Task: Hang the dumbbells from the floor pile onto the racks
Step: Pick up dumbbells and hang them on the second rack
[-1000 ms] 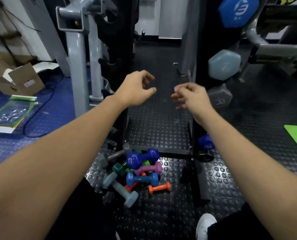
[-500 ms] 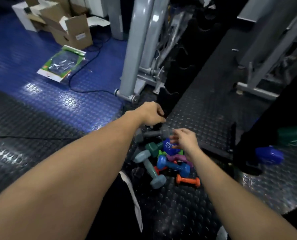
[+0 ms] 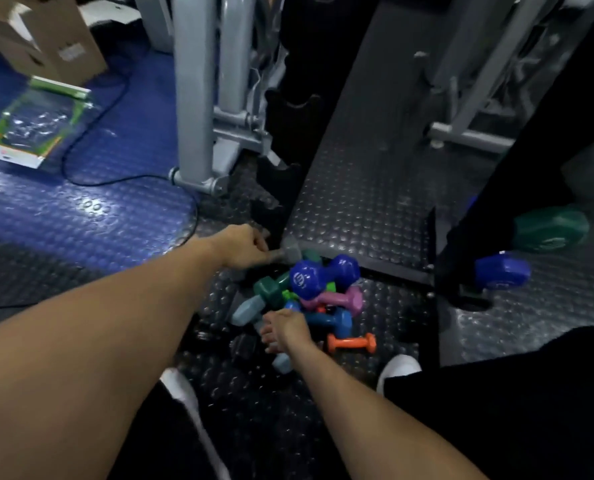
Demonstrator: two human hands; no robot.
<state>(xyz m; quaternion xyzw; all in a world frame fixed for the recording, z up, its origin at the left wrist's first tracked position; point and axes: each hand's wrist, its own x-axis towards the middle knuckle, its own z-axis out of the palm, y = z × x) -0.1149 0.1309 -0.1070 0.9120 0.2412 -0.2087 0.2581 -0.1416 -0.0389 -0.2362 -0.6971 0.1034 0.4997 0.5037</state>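
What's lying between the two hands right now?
In the head view, between the left hand and right hand lie a dark green dumbbell and a grey-blue dumbbell head.

Gym floor clutter beside the machines

A cardboard box (image 3: 46, 39) sits on the blue studded mat (image 3: 91, 209) at upper left, a green-edged plastic package (image 3: 35, 123) lies flat near it, a black cable (image 3: 91, 143) loops across the mat, and a grey machine frame (image 3: 191, 98) stands just beside.
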